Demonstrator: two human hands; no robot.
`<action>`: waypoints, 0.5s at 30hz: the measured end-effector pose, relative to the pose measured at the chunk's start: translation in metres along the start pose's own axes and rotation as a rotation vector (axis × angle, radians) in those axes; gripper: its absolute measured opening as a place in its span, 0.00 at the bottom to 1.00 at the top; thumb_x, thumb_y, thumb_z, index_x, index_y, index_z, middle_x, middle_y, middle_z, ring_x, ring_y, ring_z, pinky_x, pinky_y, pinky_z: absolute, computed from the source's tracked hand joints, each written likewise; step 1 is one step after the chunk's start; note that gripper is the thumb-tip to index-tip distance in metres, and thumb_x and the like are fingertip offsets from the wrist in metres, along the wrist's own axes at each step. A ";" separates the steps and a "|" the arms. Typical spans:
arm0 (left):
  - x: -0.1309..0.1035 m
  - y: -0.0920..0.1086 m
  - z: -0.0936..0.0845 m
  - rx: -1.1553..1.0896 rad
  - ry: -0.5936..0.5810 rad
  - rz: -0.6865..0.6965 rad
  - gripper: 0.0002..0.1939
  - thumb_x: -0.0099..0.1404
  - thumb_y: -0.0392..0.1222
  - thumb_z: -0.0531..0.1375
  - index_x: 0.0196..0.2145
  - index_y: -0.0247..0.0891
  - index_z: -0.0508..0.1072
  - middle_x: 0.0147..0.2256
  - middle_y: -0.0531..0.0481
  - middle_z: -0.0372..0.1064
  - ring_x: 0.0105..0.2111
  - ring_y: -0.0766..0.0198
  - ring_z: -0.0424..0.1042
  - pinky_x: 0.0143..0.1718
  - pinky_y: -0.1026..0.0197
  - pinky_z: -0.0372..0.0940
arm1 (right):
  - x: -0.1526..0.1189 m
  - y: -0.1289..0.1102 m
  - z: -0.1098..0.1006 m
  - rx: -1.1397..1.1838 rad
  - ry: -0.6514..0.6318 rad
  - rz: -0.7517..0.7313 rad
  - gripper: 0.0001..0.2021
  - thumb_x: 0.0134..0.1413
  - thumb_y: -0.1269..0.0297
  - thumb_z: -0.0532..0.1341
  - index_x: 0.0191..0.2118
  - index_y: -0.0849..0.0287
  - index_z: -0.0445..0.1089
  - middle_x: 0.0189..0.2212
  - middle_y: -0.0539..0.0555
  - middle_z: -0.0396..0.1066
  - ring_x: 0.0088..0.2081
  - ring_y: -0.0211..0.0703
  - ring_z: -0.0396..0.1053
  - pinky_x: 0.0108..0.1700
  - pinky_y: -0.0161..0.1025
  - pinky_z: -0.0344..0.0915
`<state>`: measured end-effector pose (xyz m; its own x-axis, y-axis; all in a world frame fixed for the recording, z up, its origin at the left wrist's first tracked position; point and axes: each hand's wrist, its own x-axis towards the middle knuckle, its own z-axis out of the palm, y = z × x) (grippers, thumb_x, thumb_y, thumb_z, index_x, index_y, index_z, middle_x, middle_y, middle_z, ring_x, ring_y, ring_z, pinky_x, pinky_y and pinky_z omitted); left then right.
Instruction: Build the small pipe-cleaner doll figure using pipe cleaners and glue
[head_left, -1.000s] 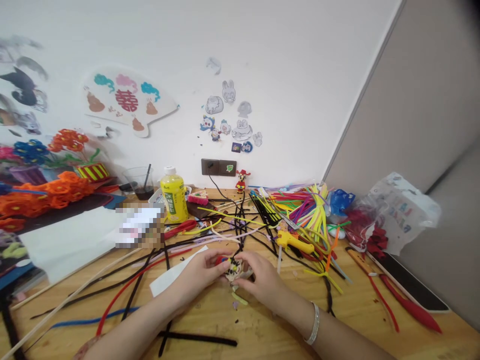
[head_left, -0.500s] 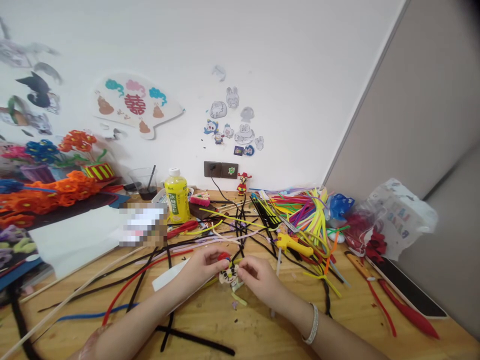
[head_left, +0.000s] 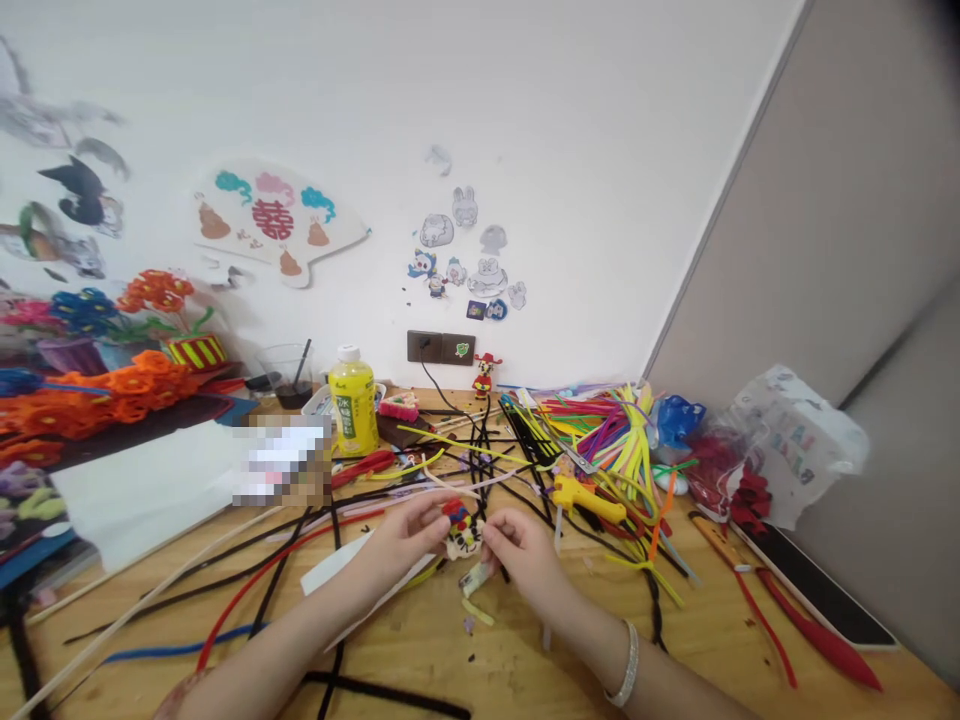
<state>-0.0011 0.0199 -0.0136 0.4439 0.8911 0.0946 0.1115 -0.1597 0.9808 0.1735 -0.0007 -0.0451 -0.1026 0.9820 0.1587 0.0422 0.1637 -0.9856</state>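
Note:
My left hand [head_left: 420,530] is closed on the edge of a small doll head [head_left: 463,543], which has a pale face with black features and a red, blue and yellow top. My right hand [head_left: 525,560] is pinched close beside the head's right side; what its fingertips hold is too small to make out. Below those fingers lies a small whitish piece [head_left: 474,580], with a short pale-yellow strip [head_left: 478,612] near it on the table. White paper [head_left: 330,572] sits partly under my left forearm.
Black pipe cleaners [head_left: 390,692] lie scattered about. A yellow glue gun [head_left: 589,497], scissors [head_left: 576,458] and a bundle of coloured pipe cleaners [head_left: 634,430] are at the right. Behind stand a yellow bottle [head_left: 352,405] and a red-hatted figurine [head_left: 484,376].
The doll head has tilted and moved slightly right, so more of its coloured top shows. The whitish piece below now shows apart from it. My right hand has shifted slightly.

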 end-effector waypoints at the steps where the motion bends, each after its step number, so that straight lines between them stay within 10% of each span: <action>1: 0.000 -0.003 0.002 -0.023 -0.014 0.027 0.27 0.52 0.46 0.60 0.49 0.36 0.64 0.39 0.44 0.71 0.31 0.62 0.69 0.33 0.60 0.66 | 0.001 0.000 0.000 0.026 0.013 0.008 0.19 0.44 0.46 0.58 0.25 0.60 0.62 0.18 0.46 0.64 0.19 0.33 0.63 0.23 0.31 0.60; 8: 0.003 -0.016 0.010 0.282 0.145 0.137 0.33 0.49 0.36 0.60 0.54 0.40 0.57 0.47 0.44 0.66 0.39 0.59 0.69 0.40 0.57 0.66 | 0.004 -0.003 0.001 0.161 -0.054 0.044 0.21 0.43 0.45 0.59 0.28 0.62 0.65 0.22 0.50 0.69 0.19 0.34 0.64 0.24 0.32 0.60; 15: 0.010 -0.026 -0.039 0.616 0.312 0.265 0.28 0.55 0.40 0.56 0.54 0.40 0.55 0.48 0.42 0.64 0.42 0.56 0.68 0.45 0.53 0.63 | 0.013 0.005 -0.013 0.182 0.009 0.062 0.20 0.40 0.49 0.61 0.33 0.62 0.66 0.19 0.49 0.68 0.18 0.34 0.63 0.23 0.33 0.59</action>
<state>-0.0344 0.0492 -0.0317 0.2622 0.8541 0.4492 0.5552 -0.5143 0.6537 0.1858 0.0137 -0.0469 -0.0965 0.9906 0.0969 -0.1324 0.0837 -0.9877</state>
